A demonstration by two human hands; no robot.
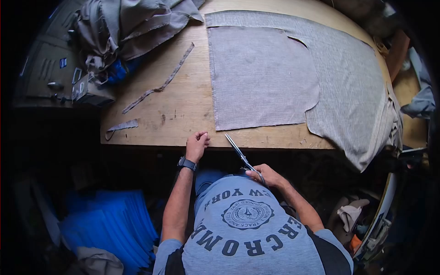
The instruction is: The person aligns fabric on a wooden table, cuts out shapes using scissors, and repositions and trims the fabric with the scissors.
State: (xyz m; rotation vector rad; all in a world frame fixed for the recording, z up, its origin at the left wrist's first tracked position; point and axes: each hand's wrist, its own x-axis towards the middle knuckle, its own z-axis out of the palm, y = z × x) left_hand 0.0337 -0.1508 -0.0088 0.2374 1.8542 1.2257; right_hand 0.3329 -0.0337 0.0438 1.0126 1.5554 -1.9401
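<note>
My right hand [266, 175] grips the handles of a pair of scissors [238, 150] near my waist. Their blades are together and point up and left, the tips just over the table's front edge. My left hand [197, 144], with a dark watch on the wrist, is at the table edge; its fingers are curled in and nothing shows in them. Right of it lies a cut piece of grey-beige fabric [261, 78], flat, on top of a larger grey fabric [348, 82]. That larger fabric hangs over the front right edge.
A wooden table [174, 123] carries a long thin fabric strip [160, 87] and a short fabric scrap [123, 126] on the left. Heaped cloth [128, 27] sits at the back left, beside a metal cabinet [46, 68]. Blue sheets [110, 229] stand below, left of me.
</note>
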